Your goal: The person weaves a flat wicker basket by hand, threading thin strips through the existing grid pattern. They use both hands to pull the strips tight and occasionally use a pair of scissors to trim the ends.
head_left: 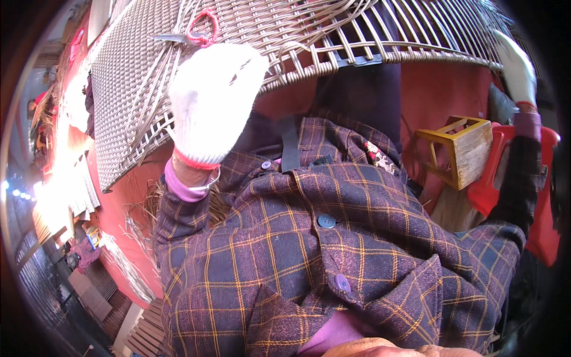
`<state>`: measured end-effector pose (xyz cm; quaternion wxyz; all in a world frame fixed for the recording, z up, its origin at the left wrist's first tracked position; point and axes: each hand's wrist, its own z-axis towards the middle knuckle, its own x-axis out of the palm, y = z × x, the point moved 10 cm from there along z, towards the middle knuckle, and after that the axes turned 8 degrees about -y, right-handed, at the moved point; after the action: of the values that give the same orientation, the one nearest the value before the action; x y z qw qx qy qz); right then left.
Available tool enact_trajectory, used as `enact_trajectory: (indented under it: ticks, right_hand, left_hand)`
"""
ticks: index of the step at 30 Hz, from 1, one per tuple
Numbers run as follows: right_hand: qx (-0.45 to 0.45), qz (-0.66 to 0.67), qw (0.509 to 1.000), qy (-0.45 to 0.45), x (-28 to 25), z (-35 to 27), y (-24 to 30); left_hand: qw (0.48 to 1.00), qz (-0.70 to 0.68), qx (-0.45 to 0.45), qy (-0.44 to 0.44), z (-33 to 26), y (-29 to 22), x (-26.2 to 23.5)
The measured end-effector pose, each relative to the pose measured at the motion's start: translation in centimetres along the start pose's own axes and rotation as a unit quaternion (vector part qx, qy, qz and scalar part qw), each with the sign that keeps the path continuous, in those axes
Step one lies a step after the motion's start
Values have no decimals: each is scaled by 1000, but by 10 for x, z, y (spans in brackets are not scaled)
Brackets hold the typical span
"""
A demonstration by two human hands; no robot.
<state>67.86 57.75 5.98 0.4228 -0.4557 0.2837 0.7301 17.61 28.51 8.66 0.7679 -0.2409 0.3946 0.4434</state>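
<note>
A large woven wicker panel of greyish-brown strands lies across my lap, dense at the left and open-ribbed toward the right. My left hand, in a white knitted glove with a red cuff, is closed at the panel's near edge; bright light washes out its fingers, and what they grip is hidden. Just beyond it, scissors with red-wrapped handles rest on the weave beside several loose strands. My right hand, also white-gloved, reaches to the panel's far right end, where its fingertips are hard to make out.
A small yellow-edged wooden stool stands at my right, next to a red plastic chair. Cut strands lie on the red floor at the left. A slatted wooden piece is at the lower left.
</note>
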Motion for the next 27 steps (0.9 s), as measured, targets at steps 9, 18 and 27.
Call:
enact_trajectory:
  ticks: [9,18,27]
  right_hand:
    - [-166,155,971,75,36,-14,280]
    - [81,240,954,158,39,-48,149]
    - [-110,292,924,221,13,-26,244]
  left_hand:
    - [989,-68,-130,-26,0,12,52]
    - [995,-49,-72,-50,-22,-7,51]
    - [992,-18,-114,-57,-17,-12,54]
